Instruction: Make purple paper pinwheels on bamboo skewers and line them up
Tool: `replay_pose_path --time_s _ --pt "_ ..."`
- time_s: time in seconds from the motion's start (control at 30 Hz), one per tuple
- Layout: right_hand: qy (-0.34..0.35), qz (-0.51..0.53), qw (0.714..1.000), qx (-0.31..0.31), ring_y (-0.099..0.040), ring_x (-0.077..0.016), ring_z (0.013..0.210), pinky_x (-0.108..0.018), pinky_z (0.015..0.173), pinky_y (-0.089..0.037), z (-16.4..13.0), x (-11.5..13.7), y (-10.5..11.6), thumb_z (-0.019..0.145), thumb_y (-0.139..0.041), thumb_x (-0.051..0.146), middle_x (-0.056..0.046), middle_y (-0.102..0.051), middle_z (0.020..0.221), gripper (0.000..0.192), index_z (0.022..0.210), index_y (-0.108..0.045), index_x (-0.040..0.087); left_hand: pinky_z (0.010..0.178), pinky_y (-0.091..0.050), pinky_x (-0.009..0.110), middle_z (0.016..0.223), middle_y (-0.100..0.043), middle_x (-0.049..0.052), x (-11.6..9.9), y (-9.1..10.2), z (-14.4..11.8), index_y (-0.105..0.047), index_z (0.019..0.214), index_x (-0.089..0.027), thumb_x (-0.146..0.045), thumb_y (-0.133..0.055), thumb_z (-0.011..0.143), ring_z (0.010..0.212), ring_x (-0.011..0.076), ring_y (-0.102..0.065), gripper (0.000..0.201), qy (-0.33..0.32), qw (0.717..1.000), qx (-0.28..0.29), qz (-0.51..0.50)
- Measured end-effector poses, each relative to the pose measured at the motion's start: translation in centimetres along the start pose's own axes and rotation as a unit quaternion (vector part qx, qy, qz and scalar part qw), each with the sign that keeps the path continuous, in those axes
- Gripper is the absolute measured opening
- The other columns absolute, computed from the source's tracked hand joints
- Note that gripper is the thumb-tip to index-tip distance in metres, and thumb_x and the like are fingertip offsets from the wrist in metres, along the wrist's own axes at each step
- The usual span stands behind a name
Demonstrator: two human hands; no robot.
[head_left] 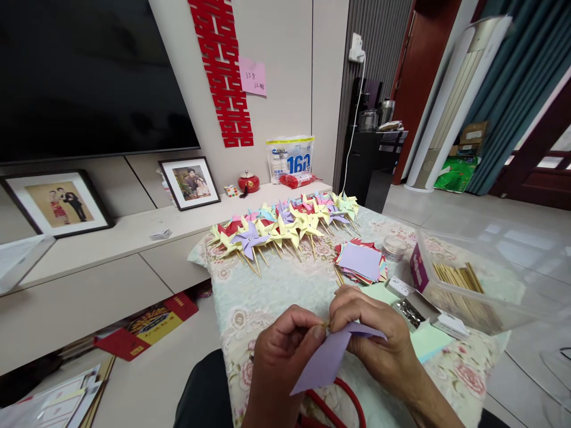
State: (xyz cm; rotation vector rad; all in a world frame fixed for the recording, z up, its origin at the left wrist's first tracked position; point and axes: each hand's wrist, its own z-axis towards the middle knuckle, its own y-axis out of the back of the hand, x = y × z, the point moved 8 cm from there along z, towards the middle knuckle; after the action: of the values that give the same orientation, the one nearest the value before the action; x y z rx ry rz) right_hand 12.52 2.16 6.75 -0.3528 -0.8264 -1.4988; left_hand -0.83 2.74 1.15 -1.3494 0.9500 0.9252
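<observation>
Purple paper (321, 361), right up close, between both hands | left hand (283, 351): thumb and finger pinching its top | right hand (381, 327): fingers curled, gripping it | red handles (355, 401) beneath | pinwheels (250, 239) massed beyond!

Plain, near-black trousers (200, 392) are showing a smooth, matte-looking surface. The left hand (288, 351) and right hand (395, 339) are showing bare, the left thumb (312, 342) displaying a short nail; the right forearm (430, 395) is showing bare too.
</observation>
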Motion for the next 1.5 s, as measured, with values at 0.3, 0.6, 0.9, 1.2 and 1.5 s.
replay_pose_path --time_s 0.3,0.6,0.9,1.2,1.5 --pt "-0.001 0.004 1.000 -0.003 -0.058 -0.0162 0.067 -0.038 0.083 -0.046 0.1 0.1 0.0 0.096 -0.061 0.039 -0.001 -0.063 0.072 0.024 0.079 -0.063 0.022 0.060 -0.041 0.024 0.067 -0.061 0.002 -1.3 0.2 -0.1 -0.073 0.067 -0.018 -0.028 -0.076 0.076 0.063 0.0143 -0.053 0.014 -0.064 0.994 0.017 0.086" --pt "-0.008 -0.007 1.000 -0.014 -0.059 -0.0148 0.064 -0.040 0.093 -0.042 0.0 0.1 0.0 0.097 -0.055 0.048 0.001 -0.064 0.071 0.031 0.080 -0.062 0.023 0.060 -0.043 0.025 0.068 -0.061 0.003 -2.0 0.0 -0.1 -0.072 0.069 -0.019 -0.028 -0.072 0.080 0.065 0.0159 -0.055 0.014 -0.097 0.985 0.036 0.140" --pt "-0.029 0.010 0.999 -0.022 -0.059 -0.0138 0.068 -0.039 0.100 -0.037 -0.3 -0.6 -0.3 0.097 -0.057 0.044 0.003 -0.063 0.073 0.026 0.081 -0.061 0.024 0.063 -0.045 0.023 0.074 -0.061 0.002 -2.0 0.0 -0.5 -0.069 0.078 -0.019 -0.029 -0.064 0.089 0.071 0.0151 -0.058 0.016 -0.127 0.974 0.070 0.174" --pt "-0.028 0.013 0.999 -0.030 -0.062 -0.0140 0.071 -0.038 0.099 -0.037 -0.5 -0.7 -0.2 0.097 -0.059 0.039 0.005 -0.066 0.079 0.012 0.095 -0.063 0.028 0.060 -0.045 0.024 0.073 -0.061 0.002 -2.7 -0.1 -1.0 -0.069 0.077 -0.019 -0.026 -0.062 0.089 0.067 0.0149 -0.057 0.015 -0.163 0.963 0.036 0.209" --pt "0.002 -0.005 1.000 -0.030 -0.063 -0.0154 0.073 -0.039 0.095 -0.037 -0.2 0.0 -0.1 0.098 -0.058 0.038 0.004 -0.066 0.079 0.014 0.095 -0.066 0.027 0.061 -0.045 0.025 0.074 -0.061 0.002 -3.5 -0.3 -1.6 -0.064 0.079 -0.020 -0.025 -0.057 0.092 0.068 0.0153 -0.058 0.015 -0.205 0.938 0.041 0.276"
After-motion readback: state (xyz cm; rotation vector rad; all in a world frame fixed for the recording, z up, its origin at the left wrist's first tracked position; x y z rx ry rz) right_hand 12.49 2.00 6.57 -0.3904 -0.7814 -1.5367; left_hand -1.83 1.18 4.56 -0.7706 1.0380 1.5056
